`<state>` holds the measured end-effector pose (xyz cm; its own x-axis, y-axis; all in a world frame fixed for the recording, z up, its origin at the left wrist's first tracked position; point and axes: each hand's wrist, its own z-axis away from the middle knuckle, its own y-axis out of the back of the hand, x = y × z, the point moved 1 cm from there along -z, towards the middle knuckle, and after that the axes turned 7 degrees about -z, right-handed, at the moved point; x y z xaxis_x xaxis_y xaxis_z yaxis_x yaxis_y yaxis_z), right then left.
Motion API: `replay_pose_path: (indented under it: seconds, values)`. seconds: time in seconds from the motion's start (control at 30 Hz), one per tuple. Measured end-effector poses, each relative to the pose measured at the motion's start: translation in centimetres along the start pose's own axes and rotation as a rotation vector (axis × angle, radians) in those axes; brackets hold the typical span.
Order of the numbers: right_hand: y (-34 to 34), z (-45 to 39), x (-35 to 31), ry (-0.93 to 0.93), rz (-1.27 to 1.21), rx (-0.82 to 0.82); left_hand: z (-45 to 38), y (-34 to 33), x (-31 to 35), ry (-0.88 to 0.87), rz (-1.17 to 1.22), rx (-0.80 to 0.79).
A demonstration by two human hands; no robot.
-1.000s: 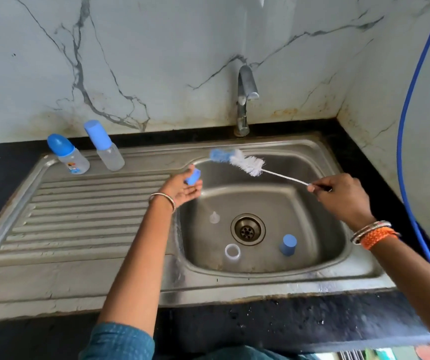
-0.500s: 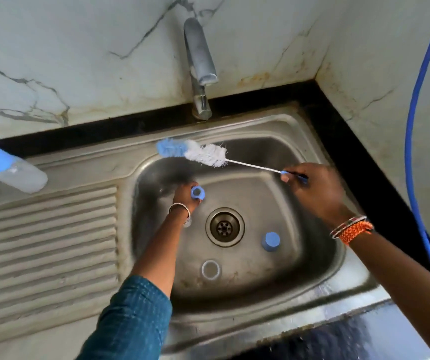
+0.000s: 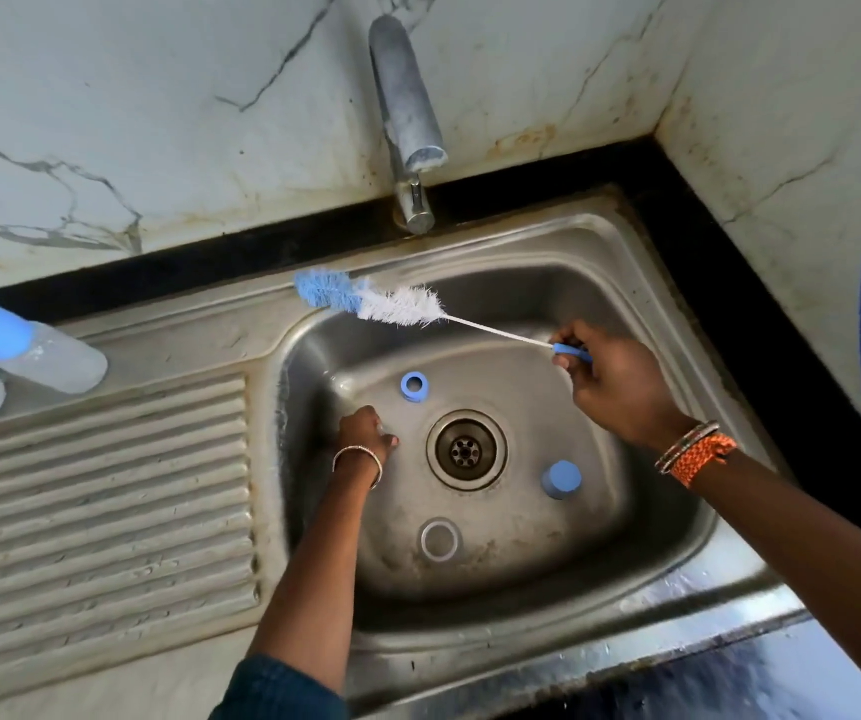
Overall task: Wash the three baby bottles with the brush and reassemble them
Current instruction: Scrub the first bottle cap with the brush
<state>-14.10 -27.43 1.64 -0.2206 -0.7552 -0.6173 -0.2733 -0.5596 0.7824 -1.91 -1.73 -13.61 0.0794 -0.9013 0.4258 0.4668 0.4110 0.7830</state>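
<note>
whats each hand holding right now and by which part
The right hand pinches the long blue-and-white bristled bottle brush by its blue handle end. The left hand reaches into the steel sink; its fingers are hidden.

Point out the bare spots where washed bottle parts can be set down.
The ribbed drainboard is bare from the bottles at its back edge to the front rim. The basin is crowded: blue ring, blue cap, clear ring and left hand surround the drain.
</note>
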Motion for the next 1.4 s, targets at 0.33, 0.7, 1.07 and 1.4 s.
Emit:
replay_pose_path:
  seconds: [0.33,0.7,1.07,1.4]
  values:
    - [1.5,2.8,-4.0,0.015,-0.044,0.163,7.0,6.2,4.5,0.055,1.594,-0.173]
    - [4.3,7.4,-3.5,0.116,-0.219,0.312,11.8,10.7,3.6,0.036,1.974,-0.091]
    - [5.9,9.1,-2.8,0.051,-0.285,0.274,12.7,12.7,3.1,0.002,1.894,-0.034]
    - [6.6,9.2,-3.3,0.342,0.004,0.409,12.6,14.0,2.7,-0.009,1.583,-0.006]
